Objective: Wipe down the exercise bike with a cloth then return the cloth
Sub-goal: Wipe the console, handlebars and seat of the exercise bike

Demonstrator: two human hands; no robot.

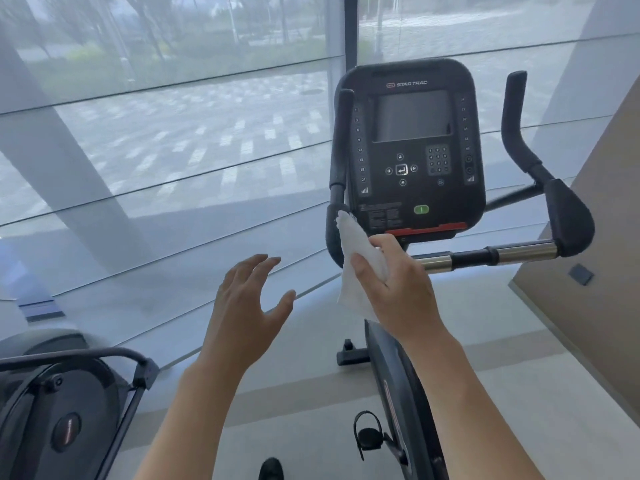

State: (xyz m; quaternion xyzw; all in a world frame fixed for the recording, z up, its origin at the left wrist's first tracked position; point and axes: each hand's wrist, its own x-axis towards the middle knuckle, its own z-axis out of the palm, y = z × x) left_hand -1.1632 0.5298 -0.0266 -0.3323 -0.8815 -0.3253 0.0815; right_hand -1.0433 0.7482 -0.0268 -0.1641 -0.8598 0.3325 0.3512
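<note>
A black exercise bike stands in front of me, its console [412,147] upright with a dark screen and keypad. My right hand [398,282] grips a white cloth [356,258] and holds it against the lower left handlebar, just below the console's left corner. The cloth's upper tip touches the left grip [337,188]. My left hand [247,306] hovers open in the air to the left of the bike, fingers spread, holding nothing. The right handlebar [526,143] and its chrome bar [519,252] are untouched. A pedal [369,436] shows below.
Another black exercise machine [65,407] sits at the lower left. A wide window wall with sheer blinds [173,150] runs behind the bike. A beige wall panel [602,271] stands at the right. Light grey floor [311,393] lies between the machines.
</note>
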